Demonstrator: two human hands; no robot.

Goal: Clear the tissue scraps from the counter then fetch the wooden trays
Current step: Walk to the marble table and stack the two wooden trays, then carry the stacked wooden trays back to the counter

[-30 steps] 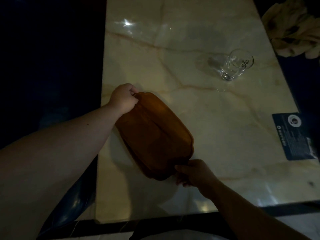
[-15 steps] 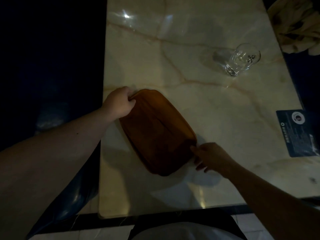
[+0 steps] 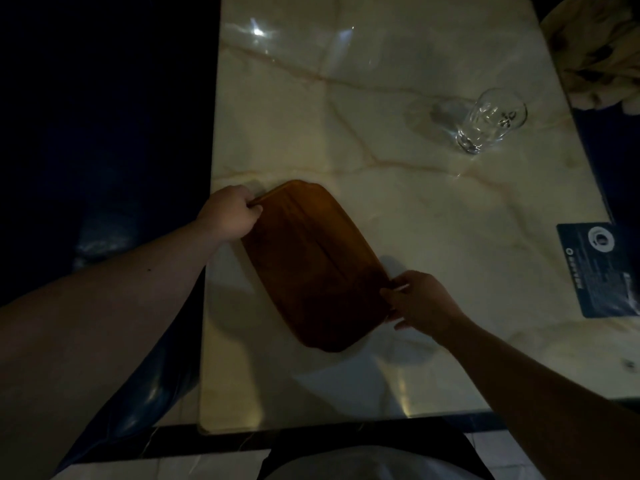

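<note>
A brown wooden tray (image 3: pixel 311 261) lies diagonally on the pale marble counter (image 3: pixel 398 209), near its left edge. My left hand (image 3: pixel 230 213) grips the tray's far left corner, fingers curled over the rim. My right hand (image 3: pixel 420 299) holds the tray's near right edge, thumb on top. No tissue scraps show on the counter. The light is dim.
An empty clear glass (image 3: pixel 491 121) stands at the counter's far right. A dark blue card (image 3: pixel 602 271) lies at the right edge. A crumpled yellowish cloth (image 3: pixel 599 53) sits beyond the top right corner. A dark blue seat (image 3: pixel 138 403) is left of the counter.
My right hand slid from the tray's near end to its right edge and took hold there. The tray shifted slightly on the counter; my left hand kept its grip.
</note>
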